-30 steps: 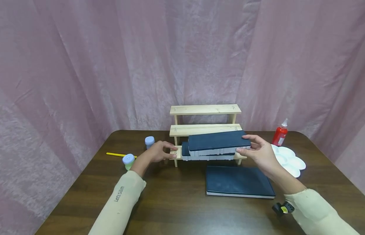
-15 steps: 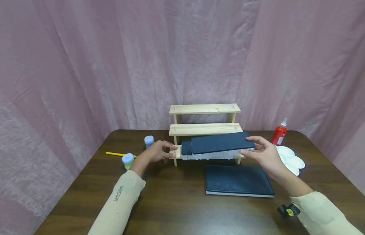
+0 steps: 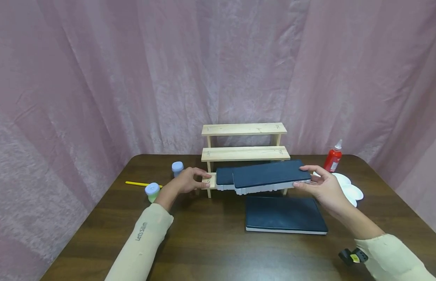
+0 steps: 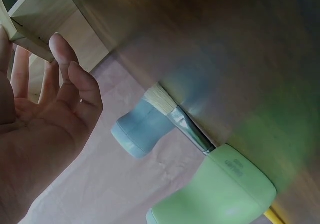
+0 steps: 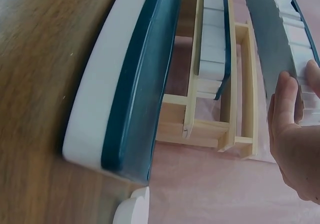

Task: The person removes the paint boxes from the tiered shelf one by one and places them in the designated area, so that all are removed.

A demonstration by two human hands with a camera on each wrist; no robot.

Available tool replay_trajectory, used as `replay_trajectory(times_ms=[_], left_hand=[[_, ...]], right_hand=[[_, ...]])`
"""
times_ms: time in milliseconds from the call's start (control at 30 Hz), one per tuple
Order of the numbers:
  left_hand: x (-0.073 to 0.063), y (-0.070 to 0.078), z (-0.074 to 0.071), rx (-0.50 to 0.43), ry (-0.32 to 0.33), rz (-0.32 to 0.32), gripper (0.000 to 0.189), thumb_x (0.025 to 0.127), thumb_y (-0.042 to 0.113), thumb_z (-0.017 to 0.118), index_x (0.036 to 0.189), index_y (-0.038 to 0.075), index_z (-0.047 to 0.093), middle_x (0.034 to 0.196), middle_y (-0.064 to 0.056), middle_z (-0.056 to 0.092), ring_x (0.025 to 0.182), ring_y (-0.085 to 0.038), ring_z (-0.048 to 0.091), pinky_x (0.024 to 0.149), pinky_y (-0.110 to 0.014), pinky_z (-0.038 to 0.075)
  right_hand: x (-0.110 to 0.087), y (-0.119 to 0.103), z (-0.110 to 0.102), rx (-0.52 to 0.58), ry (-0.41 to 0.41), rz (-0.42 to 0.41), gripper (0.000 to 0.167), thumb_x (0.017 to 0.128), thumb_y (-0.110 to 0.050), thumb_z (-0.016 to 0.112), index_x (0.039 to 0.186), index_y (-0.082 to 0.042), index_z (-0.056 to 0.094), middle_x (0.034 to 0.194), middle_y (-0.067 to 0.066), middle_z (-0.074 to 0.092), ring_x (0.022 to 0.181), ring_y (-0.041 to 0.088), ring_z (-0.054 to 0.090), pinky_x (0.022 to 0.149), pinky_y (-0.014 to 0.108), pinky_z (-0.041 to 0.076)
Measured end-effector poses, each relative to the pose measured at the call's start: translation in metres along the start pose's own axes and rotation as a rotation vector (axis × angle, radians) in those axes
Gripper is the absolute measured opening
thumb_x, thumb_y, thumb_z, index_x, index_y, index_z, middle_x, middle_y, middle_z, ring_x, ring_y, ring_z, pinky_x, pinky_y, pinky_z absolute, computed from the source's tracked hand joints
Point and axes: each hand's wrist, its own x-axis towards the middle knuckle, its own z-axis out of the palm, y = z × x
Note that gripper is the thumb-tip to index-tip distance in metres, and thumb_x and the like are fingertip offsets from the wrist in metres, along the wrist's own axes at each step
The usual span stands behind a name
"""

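A long white box with a dark blue lid (image 3: 268,175) is pinched at its right end by my right hand (image 3: 326,192), thumb in front and fingers on top. It hangs tilted before the stand and partly covers a similar blue-lidded box (image 3: 224,176) on the lowest shelf. The right wrist view shows the held box's grey underside (image 5: 272,39), apart from the shelved box (image 5: 212,44). At the left end of the stepped wooden stand (image 3: 246,153), my left hand (image 3: 185,180) grips the lowest shelf between thumb and fingers.
A larger blue-lidded box (image 3: 286,214) lies in front of the stand. Right of it are a white petal-shaped palette (image 3: 350,191) and a red bottle (image 3: 333,159). Left stand a blue jar (image 3: 177,168) and a green jar (image 3: 152,192), near a yellow-handled brush (image 4: 187,126).
My right hand has moved right and slightly down with the held box, exposing more of the box on the shelf. My left hand has stayed on the stand.
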Motion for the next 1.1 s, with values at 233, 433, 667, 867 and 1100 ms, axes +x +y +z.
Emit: replay_trajectory(times_ms=[233, 433, 667, 867, 1100], left_hand=[[0.000, 0.000, 0.001, 0.005, -0.006, 0.002, 0.034, 0.082, 0.021, 0.082, 0.116, 0.015, 0.076, 0.133, -0.011, 0.062, 0.083, -0.018, 0.063, 0.064, -0.028, 0.055], [0.001, 0.001, 0.001, -0.011, -0.008, -0.005, 0.034, 0.083, 0.020, 0.082, 0.116, 0.015, 0.075, 0.134, -0.011, 0.061, 0.090, -0.022, 0.063, 0.066, -0.028, 0.055], [0.000, 0.001, -0.002, 0.000, -0.016, -0.006, 0.036, 0.083, 0.021, 0.082, 0.118, 0.015, 0.075, 0.134, -0.012, 0.061, 0.083, -0.018, 0.063, 0.065, -0.028, 0.054], [-0.001, 0.001, -0.004, 0.014, -0.020, 0.003, 0.036, 0.084, 0.022, 0.081, 0.118, 0.015, 0.075, 0.135, -0.012, 0.061, 0.074, -0.015, 0.063, 0.065, -0.028, 0.054], [0.000, 0.001, -0.003, 0.019, -0.023, 0.012, 0.036, 0.084, 0.023, 0.081, 0.118, 0.016, 0.075, 0.134, -0.012, 0.061, 0.078, -0.017, 0.063, 0.065, -0.028, 0.054]], right_hand=[[-0.003, 0.004, -0.009, -0.008, -0.015, 0.000, 0.060, 0.090, -0.020, 0.075, 0.141, -0.005, 0.046, 0.152, 0.030, 0.031, 0.128, 0.052, 0.046, 0.096, 0.052, 0.044], [-0.007, 0.010, -0.016, 0.020, -0.014, 0.007, 0.054, 0.091, -0.017, 0.075, 0.138, -0.010, 0.049, 0.140, 0.029, 0.044, 0.100, 0.009, 0.068, 0.085, 0.027, 0.055], [-0.011, 0.012, -0.023, 0.037, -0.012, 0.005, 0.051, 0.091, -0.015, 0.074, 0.136, -0.011, 0.051, 0.126, 0.013, 0.054, 0.095, 0.004, 0.068, 0.082, 0.023, 0.055], [-0.016, 0.013, -0.027, 0.033, -0.014, 0.010, 0.052, 0.091, -0.014, 0.074, 0.137, -0.010, 0.050, 0.135, 0.018, 0.045, 0.094, 0.002, 0.067, 0.081, 0.023, 0.055], [-0.021, 0.017, -0.035, 0.038, 0.005, 0.019, 0.048, 0.091, -0.013, 0.073, 0.135, -0.017, 0.055, 0.143, 0.017, 0.038, 0.095, -0.002, 0.064, 0.079, 0.021, 0.055]])
